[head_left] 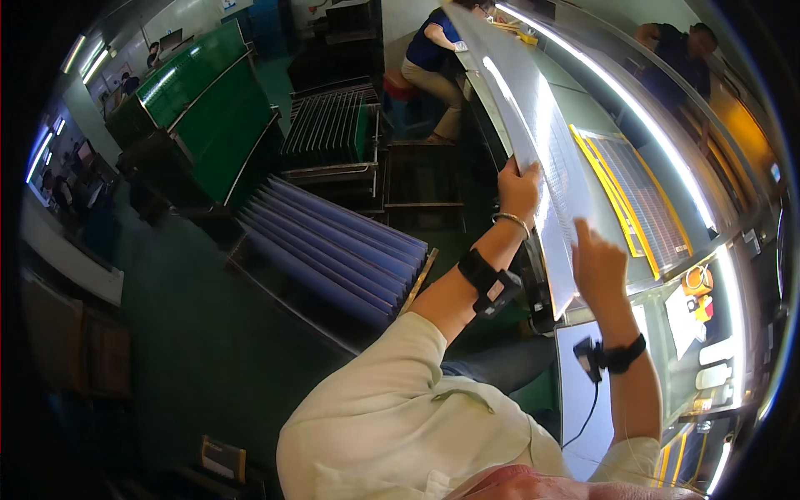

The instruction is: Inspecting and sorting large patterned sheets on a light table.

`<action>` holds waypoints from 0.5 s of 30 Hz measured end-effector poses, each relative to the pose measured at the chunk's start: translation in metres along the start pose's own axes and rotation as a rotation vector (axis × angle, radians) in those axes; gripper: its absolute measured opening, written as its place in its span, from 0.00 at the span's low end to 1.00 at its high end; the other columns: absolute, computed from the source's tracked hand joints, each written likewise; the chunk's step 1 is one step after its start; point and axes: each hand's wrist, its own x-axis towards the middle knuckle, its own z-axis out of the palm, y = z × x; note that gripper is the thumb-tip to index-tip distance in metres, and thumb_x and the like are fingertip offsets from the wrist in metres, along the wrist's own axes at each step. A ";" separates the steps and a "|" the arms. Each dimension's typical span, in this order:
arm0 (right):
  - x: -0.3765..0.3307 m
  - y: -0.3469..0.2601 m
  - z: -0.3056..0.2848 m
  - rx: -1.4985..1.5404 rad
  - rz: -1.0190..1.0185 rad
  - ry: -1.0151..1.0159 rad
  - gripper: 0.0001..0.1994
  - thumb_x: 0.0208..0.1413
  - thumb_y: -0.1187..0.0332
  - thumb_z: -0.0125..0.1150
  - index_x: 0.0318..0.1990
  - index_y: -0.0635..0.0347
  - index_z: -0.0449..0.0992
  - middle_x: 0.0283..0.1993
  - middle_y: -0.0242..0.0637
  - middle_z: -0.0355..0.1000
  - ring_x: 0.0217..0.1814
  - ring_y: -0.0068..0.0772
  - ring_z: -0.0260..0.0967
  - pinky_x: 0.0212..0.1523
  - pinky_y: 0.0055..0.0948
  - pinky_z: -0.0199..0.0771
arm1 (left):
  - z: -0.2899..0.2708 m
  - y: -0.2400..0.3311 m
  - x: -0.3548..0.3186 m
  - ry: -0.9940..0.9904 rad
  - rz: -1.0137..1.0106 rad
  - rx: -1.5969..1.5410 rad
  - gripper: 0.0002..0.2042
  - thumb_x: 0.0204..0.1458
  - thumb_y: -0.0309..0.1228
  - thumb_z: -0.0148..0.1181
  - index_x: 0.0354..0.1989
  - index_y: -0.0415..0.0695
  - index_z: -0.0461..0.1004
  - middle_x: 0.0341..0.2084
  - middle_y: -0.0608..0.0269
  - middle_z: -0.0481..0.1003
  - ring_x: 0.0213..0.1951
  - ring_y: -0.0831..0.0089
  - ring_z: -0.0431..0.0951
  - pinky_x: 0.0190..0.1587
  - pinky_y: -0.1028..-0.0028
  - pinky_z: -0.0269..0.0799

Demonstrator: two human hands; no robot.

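A large, thin, glossy grey sheet (546, 133) stands tilted upright over the edge of the workbench and catches the lamp light. My left hand (518, 196) is closed on its left edge, thumb on the face towards me. Just right of the sheet's lower part is my right hand (600, 267), raised and slightly smeared, with the index finger stretched out and nothing seen in it. Its other fingers show poorly. Dark straps with small black devices sit on both my forearms, and a bracelet is on my left wrist.
Right of the sheet, a gridded panel with yellow edge strips (637, 200) lies on the lit workbench (571, 79). A rack of upright bluish sheets (342, 246) stands left of me, with a slatted rack (329, 133) behind. A seated person (433, 62) works at the bench's far end.
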 end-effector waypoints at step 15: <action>0.073 0.004 -0.098 0.709 -0.043 0.377 0.05 0.54 0.67 0.50 0.31 0.56 0.71 0.17 0.35 0.69 0.18 0.27 0.70 0.24 0.27 0.66 | -0.133 0.216 -0.089 0.073 0.210 0.293 0.11 0.48 0.23 0.56 0.41 0.36 0.70 0.35 0.62 0.73 0.36 0.75 0.72 0.42 0.75 0.67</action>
